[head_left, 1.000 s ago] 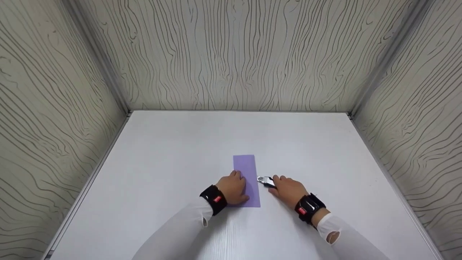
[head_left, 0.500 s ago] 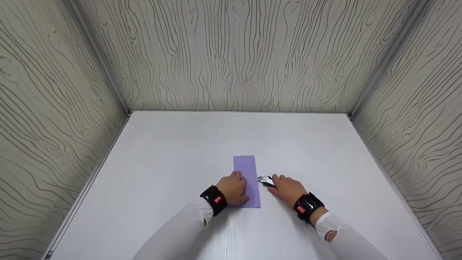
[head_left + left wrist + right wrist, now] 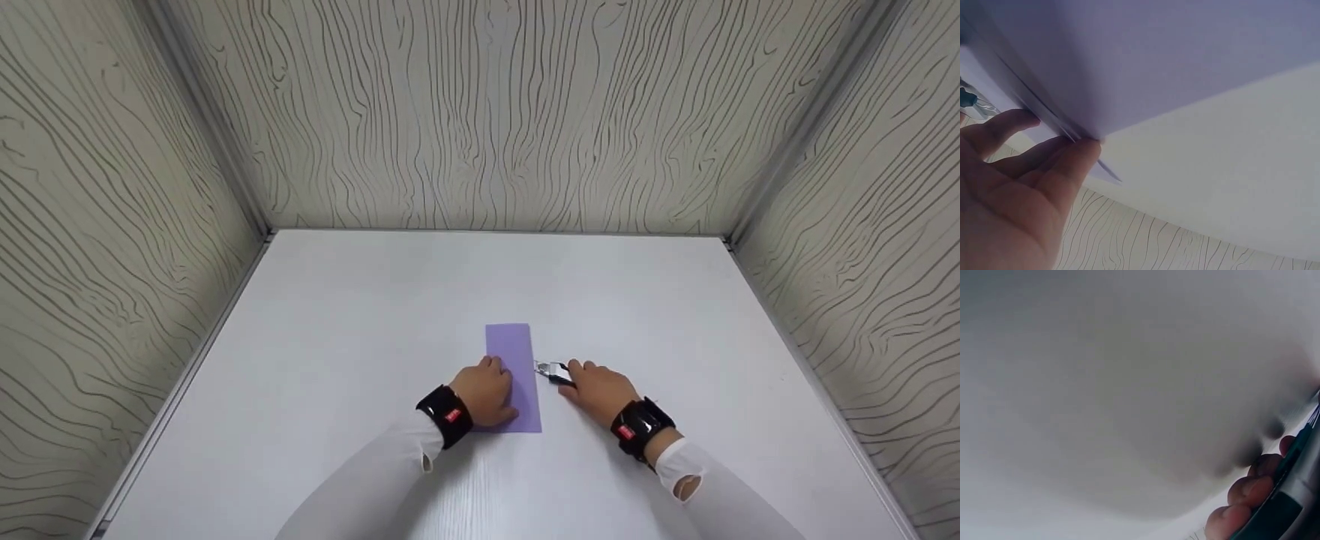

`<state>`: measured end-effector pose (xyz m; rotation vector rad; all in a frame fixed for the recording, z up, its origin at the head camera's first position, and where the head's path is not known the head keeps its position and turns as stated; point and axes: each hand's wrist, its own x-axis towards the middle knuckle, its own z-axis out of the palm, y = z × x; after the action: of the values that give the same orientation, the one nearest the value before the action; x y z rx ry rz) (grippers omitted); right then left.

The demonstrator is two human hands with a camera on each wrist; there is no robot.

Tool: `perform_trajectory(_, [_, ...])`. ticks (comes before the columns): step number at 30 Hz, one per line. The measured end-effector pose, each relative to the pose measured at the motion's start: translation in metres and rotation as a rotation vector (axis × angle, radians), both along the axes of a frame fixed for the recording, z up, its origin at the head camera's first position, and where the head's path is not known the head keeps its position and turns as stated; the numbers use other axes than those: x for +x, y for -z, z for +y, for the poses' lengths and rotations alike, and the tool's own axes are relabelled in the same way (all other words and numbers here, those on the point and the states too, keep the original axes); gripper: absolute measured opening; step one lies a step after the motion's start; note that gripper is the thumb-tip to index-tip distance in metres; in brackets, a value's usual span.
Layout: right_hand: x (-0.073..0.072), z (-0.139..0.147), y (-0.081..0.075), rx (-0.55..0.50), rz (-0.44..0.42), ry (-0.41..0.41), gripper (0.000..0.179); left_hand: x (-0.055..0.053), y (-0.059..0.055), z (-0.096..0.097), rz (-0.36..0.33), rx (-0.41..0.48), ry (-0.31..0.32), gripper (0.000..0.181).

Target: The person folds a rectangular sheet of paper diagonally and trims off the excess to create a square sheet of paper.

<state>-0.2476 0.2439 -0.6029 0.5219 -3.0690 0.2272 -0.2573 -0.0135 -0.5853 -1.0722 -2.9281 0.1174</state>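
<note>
A long strip of folded purple paper [image 3: 517,352] lies upright in front of me on the white table. My left hand [image 3: 482,394] presses down on its left half, thumb and fingers spread apart. In the left wrist view, these fingertips touch the paper [image 3: 1162,50] along a folded edge, where layers part slightly. My right hand [image 3: 600,394] grips a plier-like hole punch [image 3: 553,372] with a silver head and dark handles. The punch's head sits right at the paper's right edge. In the right wrist view, curled fingers [image 3: 1249,492] wrap the dark handle [image 3: 1275,517].
The white table [image 3: 360,300] spreads around the paper. Wood-grain panels [image 3: 480,112] stand at the back and both sides, joined by grey metal posts [image 3: 202,127]. Black straps [image 3: 444,416] circle both wrists, over white sleeves [image 3: 360,480].
The hole punch and right hand have shifted very slightly, with its head moving a little up along the paper's right edge. The left hand and paper stay nearly in place.
</note>
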Motion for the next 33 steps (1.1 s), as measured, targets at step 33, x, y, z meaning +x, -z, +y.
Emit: perform_trajectory(33, [-0.015,-0.002,-0.003,-0.03,0.001,0.023,0.039,0.003,-0.01,0.001,-0.046,-0.036,-0.014,0.067])
